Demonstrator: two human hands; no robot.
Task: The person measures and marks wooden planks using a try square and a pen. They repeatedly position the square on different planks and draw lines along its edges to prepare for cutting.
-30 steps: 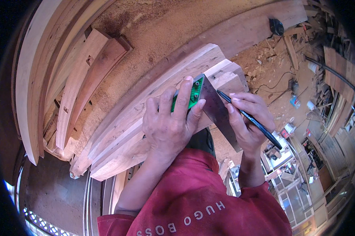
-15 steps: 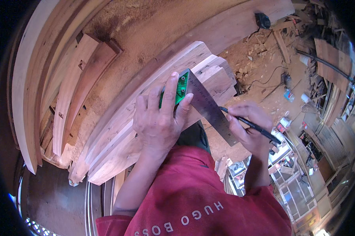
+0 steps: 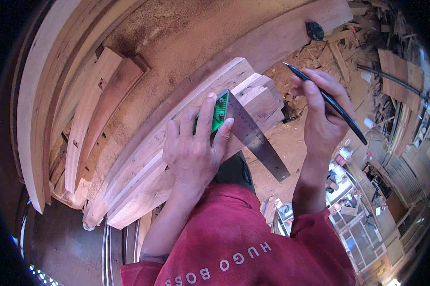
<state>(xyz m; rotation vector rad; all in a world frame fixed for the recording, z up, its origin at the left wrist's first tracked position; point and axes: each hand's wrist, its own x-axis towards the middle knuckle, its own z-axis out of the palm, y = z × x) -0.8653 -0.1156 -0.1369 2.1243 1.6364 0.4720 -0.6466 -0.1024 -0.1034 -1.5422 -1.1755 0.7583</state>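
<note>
Several wooden pieces (image 3: 138, 168) lie side by side at a slant in front of me. Across them rests a try square (image 3: 255, 133) with a steel blade and a green handle. My left hand (image 3: 192, 150) grips that handle, thumb on one side and fingers on the other, pressing it to the wood. The blade reaches to the lower right, past the near edge of the wood. Raised to the right of the wood, my right hand (image 3: 325, 112) holds a black pencil (image 3: 339, 108). Its pale tip points up and left, apart from the wood and the square.
Curved boards, some with mortise holes (image 3: 100, 85), lie at the left on a sawdust-covered surface. A long curved plank (image 3: 272, 38) runs behind the work, with a round black object (image 3: 314, 31) on it. Wood scraps, a cable and a white bucket (image 3: 344, 153) are on the floor at right.
My right hand has lifted the pencil away from the square's blade, moving up and to the right. My left hand and the square stay in place on the wood.
</note>
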